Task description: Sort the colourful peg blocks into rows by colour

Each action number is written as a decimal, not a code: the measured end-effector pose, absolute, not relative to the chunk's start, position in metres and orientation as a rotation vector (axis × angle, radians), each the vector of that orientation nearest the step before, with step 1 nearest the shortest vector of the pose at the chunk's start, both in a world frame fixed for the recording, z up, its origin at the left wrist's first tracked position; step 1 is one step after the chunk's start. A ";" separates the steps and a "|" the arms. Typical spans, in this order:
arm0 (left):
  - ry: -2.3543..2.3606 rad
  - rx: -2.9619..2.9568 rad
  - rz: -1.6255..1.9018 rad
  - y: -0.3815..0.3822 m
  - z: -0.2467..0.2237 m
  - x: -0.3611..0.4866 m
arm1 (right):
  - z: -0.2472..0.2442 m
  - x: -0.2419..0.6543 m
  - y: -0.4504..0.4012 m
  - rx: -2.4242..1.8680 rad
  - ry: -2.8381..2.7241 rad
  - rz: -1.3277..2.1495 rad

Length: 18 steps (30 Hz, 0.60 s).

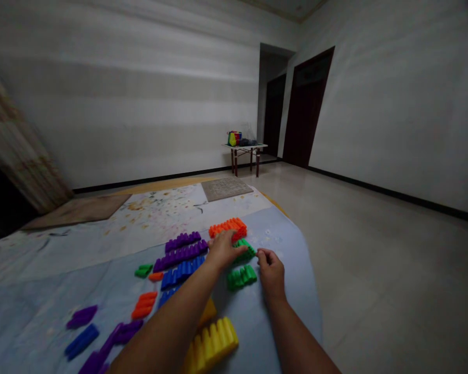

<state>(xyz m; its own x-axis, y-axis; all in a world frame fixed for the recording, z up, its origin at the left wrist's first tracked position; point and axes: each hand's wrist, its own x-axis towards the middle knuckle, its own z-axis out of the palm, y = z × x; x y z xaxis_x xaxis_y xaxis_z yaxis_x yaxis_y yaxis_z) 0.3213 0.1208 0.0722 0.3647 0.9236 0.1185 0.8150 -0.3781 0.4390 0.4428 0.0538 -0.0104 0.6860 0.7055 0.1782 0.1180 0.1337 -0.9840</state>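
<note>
My left hand point(223, 248) reaches over the upper green row point(245, 250), thumb and fingers apart around its left part, just below the orange row point(228, 225). Whether it grips the green row is hard to see. At the right end of that row is my right hand point(271, 267), its thumb and forefinger pinched together; anything between them is too small to name. A second green row point(242, 278) lies just below. Left of my hands are purple rows point(181, 254) and blue rows point(182, 272). Yellow pieces point(214, 343) lie nearer me, partly behind my left forearm.
Loose purple pieces point(82, 317), a blue piece point(81, 341), orange pieces point(144, 305) and small green pieces point(143, 270) lie at the left on the cloth-covered table point(296, 259). A grey mat point(226, 189) is at the far edge. Beyond stands a small table point(245, 147) holding colourful items.
</note>
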 end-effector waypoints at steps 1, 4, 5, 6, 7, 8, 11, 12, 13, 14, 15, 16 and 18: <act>1.552 2.322 0.553 0.119 0.075 0.313 | -0.010 0.443 0.053 -1.402 -0.747 0.486; 1.661 2.293 0.708 0.116 0.084 0.275 | -0.011 0.444 0.051 -1.414 -0.745 0.492; 1.720 2.268 0.747 0.117 0.087 0.259 | -0.011 0.445 0.051 -1.416 -0.745 0.497; 1.785 2.236 0.773 0.118 0.088 0.241 | -0.012 0.445 0.051 -1.417 -0.749 0.502; 1.856 2.197 0.784 0.120 0.088 0.222 | -0.013 0.445 0.051 -1.418 -0.755 0.506; 1.927 2.152 0.786 0.122 0.087 0.202 | -0.014 0.446 0.051 -1.422 -0.761 0.508; 2.082 2.040 0.723 0.128 0.075 0.144 | -0.016 0.447 0.051 -1.431 -0.776 0.512; 2.112 2.017 0.686 0.129 0.070 0.128 | -0.017 0.447 0.051 -1.430 -0.781 0.511; 2.130 2.002 0.647 0.130 0.063 0.115 | -0.017 0.447 0.051 -1.428 -0.785 0.510; 2.134 1.997 0.610 0.130 0.057 0.104 | -0.018 0.447 0.051 -1.425 -0.790 0.509; 2.133 1.995 0.576 0.130 0.051 0.096 | -0.018 0.447 0.051 -1.422 -0.794 0.507; 2.127 1.998 0.548 0.130 0.046 0.091 | -0.019 0.447 0.052 -1.421 -0.796 0.506; 2.115 2.007 0.513 0.128 0.038 0.086 | -0.020 0.448 0.052 -1.422 -0.798 0.506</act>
<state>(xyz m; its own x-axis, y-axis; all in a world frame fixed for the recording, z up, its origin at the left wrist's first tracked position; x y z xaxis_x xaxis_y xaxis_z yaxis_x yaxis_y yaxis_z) 0.0855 0.1279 0.0378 -0.0722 0.9919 0.1042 0.9294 0.0290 0.3680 0.4475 0.0518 -0.0195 0.6522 0.7357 0.1826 0.1483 0.1124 -0.9825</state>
